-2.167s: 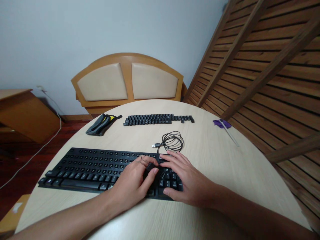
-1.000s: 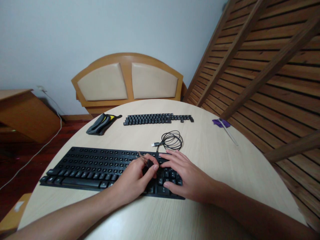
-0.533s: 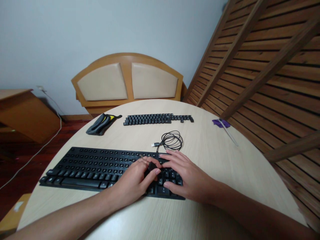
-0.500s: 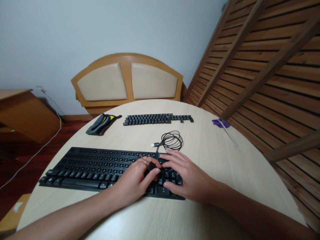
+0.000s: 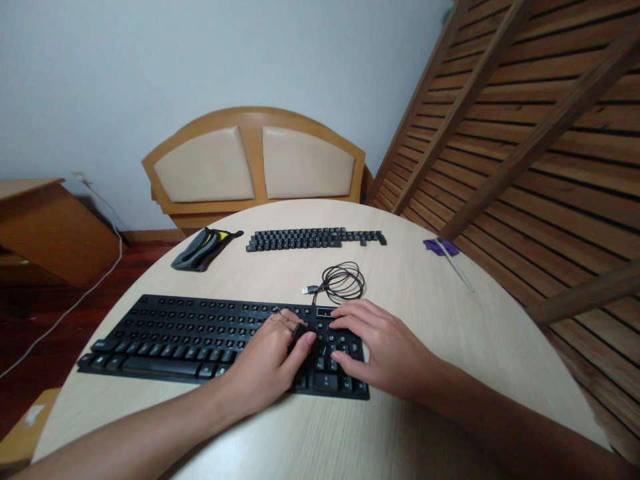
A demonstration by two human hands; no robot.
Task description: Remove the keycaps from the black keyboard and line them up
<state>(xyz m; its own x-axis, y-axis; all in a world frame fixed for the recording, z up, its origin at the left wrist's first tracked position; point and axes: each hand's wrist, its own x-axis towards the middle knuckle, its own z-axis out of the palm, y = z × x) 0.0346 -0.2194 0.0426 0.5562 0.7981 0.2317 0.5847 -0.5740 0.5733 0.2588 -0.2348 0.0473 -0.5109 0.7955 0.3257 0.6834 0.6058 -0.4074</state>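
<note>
A black keyboard (image 5: 165, 367) lies before me. Its upper rows show bare switch sockets, while the two front rows and part of the number pad carry keycaps. My left hand (image 5: 273, 350) is over its right half, closed on what looks like a wire keycap puller (image 5: 299, 331), with a black handle and thin wires along the fingers. Over the number pad, my right hand (image 5: 375, 347) has its fingers and thumb apart, fingertips close to the keys. I see nothing held in it. Fingers hide part of the pad.
Removed keycaps (image 5: 295, 240) stand in rows at the table's far side. A coiled USB cable (image 5: 345, 281) lies behind the keyboard. At the left is a grey and yellow pouch (image 5: 200, 250); at the right, a purple cloth (image 5: 440, 247) with a thin stick (image 5: 456, 268).
My right hand has shifted a little right, away from the left hand, uncovering more of the number pad. My left hand has stayed nearly in place, still holding the puller.
</note>
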